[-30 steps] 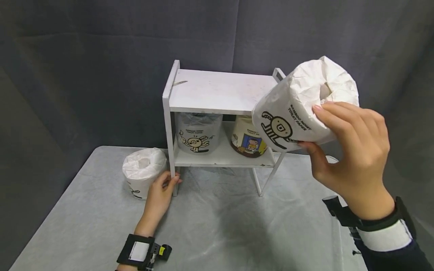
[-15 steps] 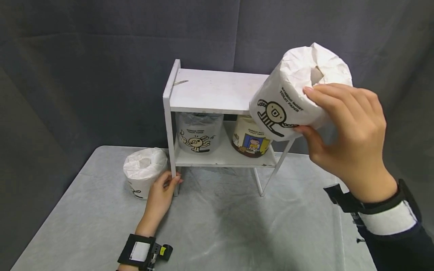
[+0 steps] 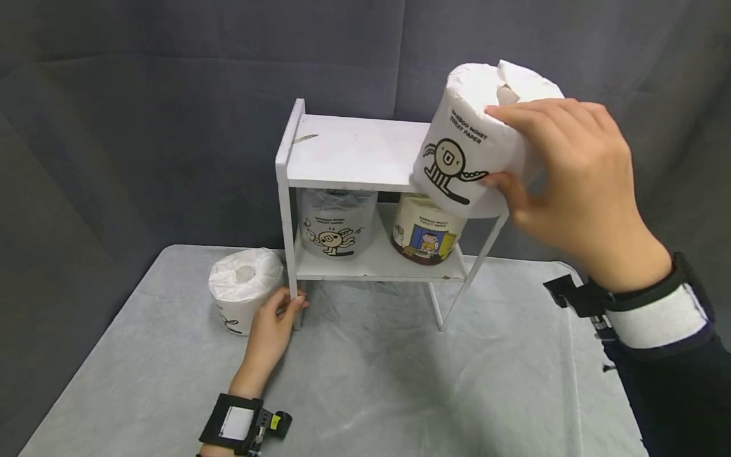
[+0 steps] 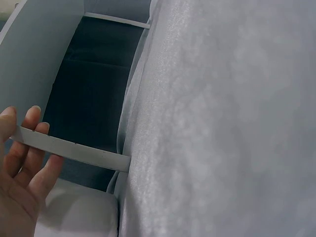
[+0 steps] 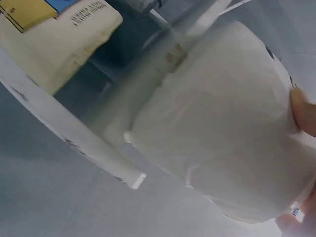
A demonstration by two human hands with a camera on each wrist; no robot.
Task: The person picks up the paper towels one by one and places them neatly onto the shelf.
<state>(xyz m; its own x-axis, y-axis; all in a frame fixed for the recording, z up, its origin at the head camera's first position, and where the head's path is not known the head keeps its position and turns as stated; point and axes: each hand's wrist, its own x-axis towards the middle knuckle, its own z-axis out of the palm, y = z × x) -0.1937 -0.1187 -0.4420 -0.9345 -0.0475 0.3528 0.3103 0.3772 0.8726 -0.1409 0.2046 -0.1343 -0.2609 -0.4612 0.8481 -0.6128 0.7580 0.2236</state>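
Over the last sec. the held TP roll (image 3: 480, 149) had come up and to the L in the head view and tipped nearer to upright, so it now overlapped the R end of the upper shelf (image 3: 354, 149) and hid less of the yellow TP roll (image 3: 428, 235) on the lower shelf (image 3: 381, 254). My read: the carry was well along, but the roll wasn't yet set down; couldn't tell if its base touched the shelf, as the R wrist view was blurry. R hand (image 3: 582, 178) gripped it from the R, thumb on the printed side, fingers up by the top end, dark sleeve (image 3: 674, 387) angling in from lower R. L hand (image 3: 271, 327) hadn't shifted: it held the L front post (image 3: 287, 241) low down, prob. to steady it, w/ the white TP roll (image 3: 245, 285) just beside on the table (image 3: 354, 393).
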